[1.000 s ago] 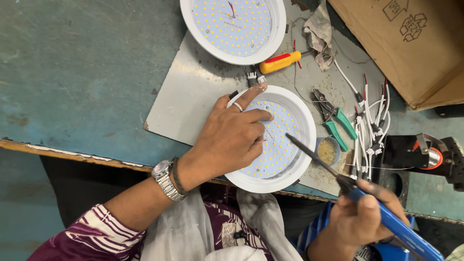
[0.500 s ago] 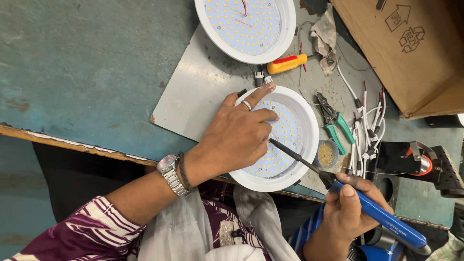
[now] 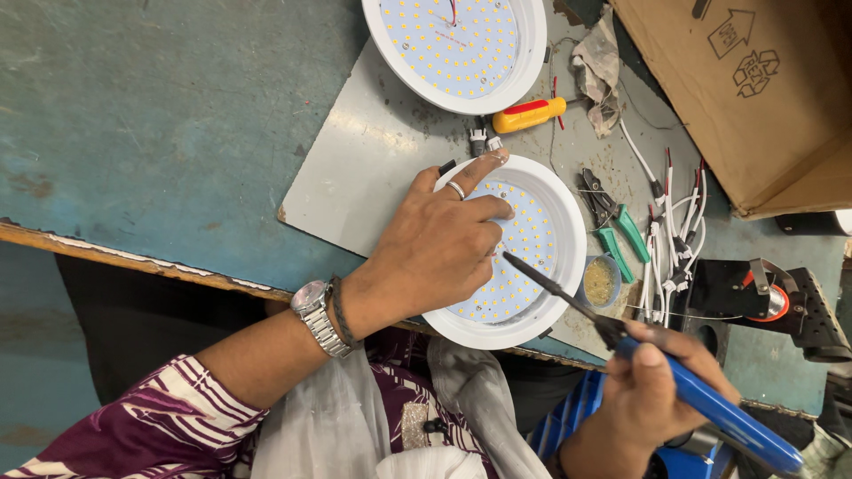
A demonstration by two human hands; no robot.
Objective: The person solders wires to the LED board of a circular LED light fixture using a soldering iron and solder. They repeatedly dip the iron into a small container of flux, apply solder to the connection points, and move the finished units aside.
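Head view: left hand (image 3: pixel 435 253) flat on round LED panel (image 3: pixel 532 239); right hand (image 3: pixel 652 390) grips blue soldering iron (image 3: pixel 710 408).

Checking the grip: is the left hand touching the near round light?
Touching. The head view shows the left hand lying flat on the near round light, palm over its LED board, forefinger reaching the white rim.

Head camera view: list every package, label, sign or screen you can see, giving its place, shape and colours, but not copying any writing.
Brown cardboard box: top right corner on the blue workbench, rectangular, plain brown, with dark printed handling symbols on its side.
Wristwatch: on the left hand wrist, silver metal band; its face is not readable.
No signs or screens are visible.
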